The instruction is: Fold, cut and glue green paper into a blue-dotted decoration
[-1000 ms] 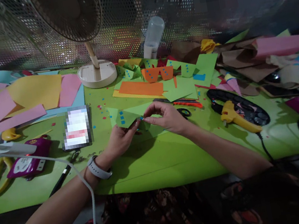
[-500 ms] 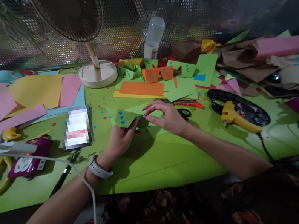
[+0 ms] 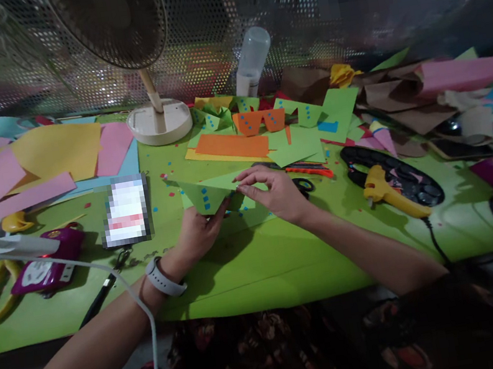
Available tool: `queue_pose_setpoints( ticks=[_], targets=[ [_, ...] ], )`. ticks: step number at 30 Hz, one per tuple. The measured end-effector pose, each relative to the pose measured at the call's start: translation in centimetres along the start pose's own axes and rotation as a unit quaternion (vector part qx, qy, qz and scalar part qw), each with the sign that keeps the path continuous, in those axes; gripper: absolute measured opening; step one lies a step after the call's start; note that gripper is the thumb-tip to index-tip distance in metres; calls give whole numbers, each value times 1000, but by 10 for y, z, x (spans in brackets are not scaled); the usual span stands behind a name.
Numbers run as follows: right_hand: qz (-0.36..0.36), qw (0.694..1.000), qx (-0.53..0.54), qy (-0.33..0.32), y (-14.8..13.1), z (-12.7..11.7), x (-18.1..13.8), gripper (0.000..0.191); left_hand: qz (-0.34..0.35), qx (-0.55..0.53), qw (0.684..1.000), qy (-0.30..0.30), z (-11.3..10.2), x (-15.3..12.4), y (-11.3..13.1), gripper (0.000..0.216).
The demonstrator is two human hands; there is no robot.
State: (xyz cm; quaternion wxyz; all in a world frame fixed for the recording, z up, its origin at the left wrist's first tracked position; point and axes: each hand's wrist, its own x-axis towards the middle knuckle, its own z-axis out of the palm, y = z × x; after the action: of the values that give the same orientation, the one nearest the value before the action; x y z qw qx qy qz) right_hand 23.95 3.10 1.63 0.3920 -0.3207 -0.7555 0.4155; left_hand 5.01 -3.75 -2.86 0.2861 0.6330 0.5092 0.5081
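Observation:
A folded green paper piece [image 3: 210,192] with small blue squares on it is held just above the green table cover [image 3: 260,264]. My left hand [image 3: 198,230], with a white watch at the wrist, grips its lower edge from below. My right hand [image 3: 273,191] pinches the piece's right part with thumb and fingers together. Both hands meet at the middle of the table.
A phone [image 3: 125,210] lies left of my hands. A yellow glue gun [image 3: 387,192] rests on a black tray to the right. Scissors [image 3: 308,175] lie behind my right hand. A fan [image 3: 155,118], a bottle [image 3: 251,61] and coloured paper sheets [image 3: 35,163] fill the back.
The green piece has been tilted up and lifted slightly, so its blue squares face me. Both hands shifted a little farther from me.

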Motion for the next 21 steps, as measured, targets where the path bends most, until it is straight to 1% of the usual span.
queue_pose_setpoints(
  ticks=[9,17,21],
  targets=[
    [-22,1000,-9,7,0,1,0,10,5,0,1000,-2,1,0,1,27],
    [-20,1000,-13,-2,-1,1,0,10,3,6,1000,-8,0,1,0,25],
    [-19,1000,-13,-7,0,0,0,9,6,-3,1000,-14,0,1,3,26]
  ],
)
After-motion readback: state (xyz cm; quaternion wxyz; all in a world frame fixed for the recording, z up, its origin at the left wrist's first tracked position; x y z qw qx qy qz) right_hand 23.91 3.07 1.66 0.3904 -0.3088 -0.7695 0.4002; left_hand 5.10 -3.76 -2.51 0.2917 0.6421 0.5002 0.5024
